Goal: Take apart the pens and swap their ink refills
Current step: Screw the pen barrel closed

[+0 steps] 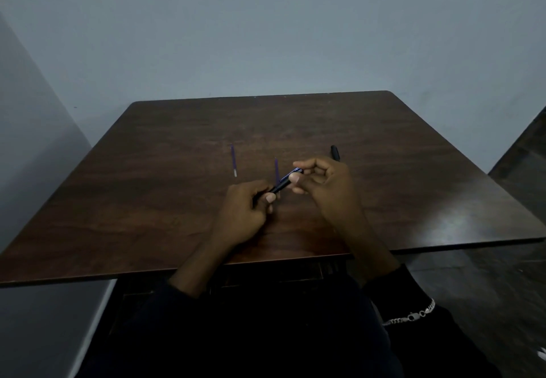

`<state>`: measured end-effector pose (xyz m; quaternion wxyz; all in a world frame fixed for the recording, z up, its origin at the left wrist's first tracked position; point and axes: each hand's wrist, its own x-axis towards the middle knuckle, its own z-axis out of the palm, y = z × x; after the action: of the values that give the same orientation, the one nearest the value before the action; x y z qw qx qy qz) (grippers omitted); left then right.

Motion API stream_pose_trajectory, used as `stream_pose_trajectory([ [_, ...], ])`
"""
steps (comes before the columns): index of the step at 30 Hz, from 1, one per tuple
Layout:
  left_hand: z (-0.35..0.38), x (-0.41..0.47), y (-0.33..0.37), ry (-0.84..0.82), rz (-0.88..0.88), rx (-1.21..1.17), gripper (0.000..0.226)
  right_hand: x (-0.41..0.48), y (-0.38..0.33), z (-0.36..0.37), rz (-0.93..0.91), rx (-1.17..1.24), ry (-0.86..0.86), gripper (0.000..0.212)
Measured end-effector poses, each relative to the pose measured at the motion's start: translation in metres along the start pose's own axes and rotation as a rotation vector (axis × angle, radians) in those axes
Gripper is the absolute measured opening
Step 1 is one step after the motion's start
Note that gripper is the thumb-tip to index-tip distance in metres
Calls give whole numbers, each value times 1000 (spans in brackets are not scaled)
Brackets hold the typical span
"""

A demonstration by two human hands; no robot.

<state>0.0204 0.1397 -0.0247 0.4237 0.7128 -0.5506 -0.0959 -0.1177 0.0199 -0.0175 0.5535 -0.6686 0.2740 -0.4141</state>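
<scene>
A slim black pen with a blue upper end [283, 184] is held over the dark wooden table [147, 200]. The left hand [245, 209] grips its lower end and the right hand [322, 182] pinches its top. A thin purple ink refill [233, 160] lies to the left, a second purple refill [276, 168] lies behind the pen, and a black pen barrel [335, 152] lies beyond the right hand.

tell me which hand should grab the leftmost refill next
Left, probably. The left hand sits nearer that refill; the right hand would have to cross over the pen that both hands hold.
</scene>
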Motion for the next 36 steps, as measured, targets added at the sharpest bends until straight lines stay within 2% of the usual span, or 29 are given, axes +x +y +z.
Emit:
stream_pose_trajectory([
  [3, 0, 1, 0, -11, -17, -29, 20, 1, -3, -5, 6, -24, -16, 23],
  [6, 1, 4, 2, 1, -22, -13, 14, -3, -4, -13, 20, -40, 0, 34],
  [11, 18, 18, 24, -23, -56, -54, 13, -7, -3, -28, 83, -55, 13, 10],
  [17, 51, 57, 62, -163, -169, -127, 35, 3, -8, -67, 119, -137, 96, 3],
  [23, 93, 103, 93, -207, -277, -195, 26, 24, -16, -110, 224, -279, 99, 17],
  [27, 118, 137, 106, -247, -402, -203, 21, 40, -19, -135, 316, -383, 39, 24],
  [36, 166, 182, 98, -183, -489, -55, 15, 67, 0, -153, 431, -483, -14, 14],
])
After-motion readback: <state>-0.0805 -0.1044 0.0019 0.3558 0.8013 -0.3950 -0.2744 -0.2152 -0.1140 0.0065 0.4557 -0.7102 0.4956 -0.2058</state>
